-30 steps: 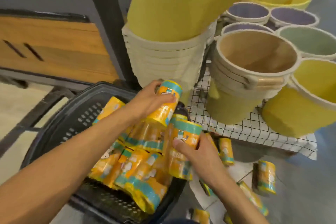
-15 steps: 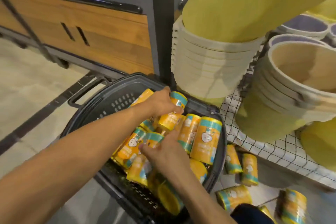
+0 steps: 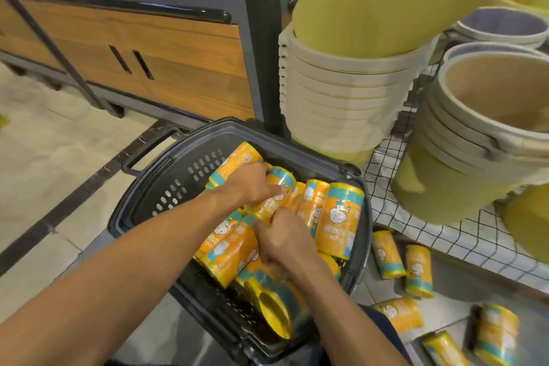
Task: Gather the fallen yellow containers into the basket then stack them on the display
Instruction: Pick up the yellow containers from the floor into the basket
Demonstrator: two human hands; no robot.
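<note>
Left hand [image 3: 256, 187], gripping a yellow container [image 3: 274, 197], has lowered it into the basket [image 3: 142, 202], frame centre. Right hand [image 3: 283, 242] fingers curl amid the pile [image 3: 230, 251]; grip unclear. Floor containers [image 3: 389, 255], lower right, await gathering.

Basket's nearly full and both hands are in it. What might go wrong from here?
1. Cans are heaped loosely in the basket; the leaning can at the right rim may tip out when the basket is lifted.
2. Fallen cans lie loose right of the basket and could be kicked or stepped on.
3. The tilted bucket stack sits just behind the basket; lifting the basket may knock it.
</note>
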